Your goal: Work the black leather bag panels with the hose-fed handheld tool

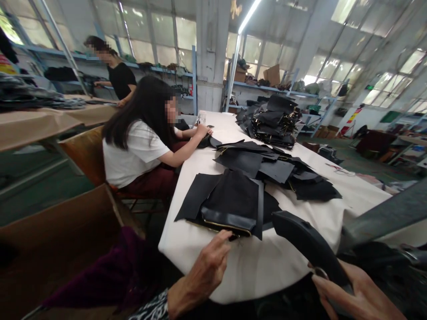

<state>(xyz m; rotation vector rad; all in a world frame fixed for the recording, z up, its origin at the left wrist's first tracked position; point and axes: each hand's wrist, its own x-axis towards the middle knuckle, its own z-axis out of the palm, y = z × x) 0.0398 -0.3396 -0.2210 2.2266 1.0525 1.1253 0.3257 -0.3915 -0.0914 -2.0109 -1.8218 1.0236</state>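
Black pouch: lying flat on the white-covered table [267, 271], just below centre towards 5 o'clock; the black pouch [230, 202] has its gold zip [213, 223] along the near edge, with flat black panels [196, 193] about it.
Left hand: at 6 to 7 o'clock, the left hand [205, 269] has its fingertips up at the zip edge; from here I can't tell whether they pinch it or only touch.
Right hand: at 4 to 5 o'clock, the right hand [362, 291] is closed around a curved black piece [307, 238], a metal ring [320, 272] by the thumb.
Piles: a spread of black pieces [273, 166] near 3 o'clock; a taller stack [271, 118] behind, at 2.
Scissors: the scissors [340, 170] lie at 3 o'clock, farther out.
Co-worker: seated at 9 to 10 o'clock in a white shirt [136, 151], hands on a dark piece [210, 141].
Box: an open cardboard box [66, 218] at 8 o'clock, purple cloth [110, 275] beside it.
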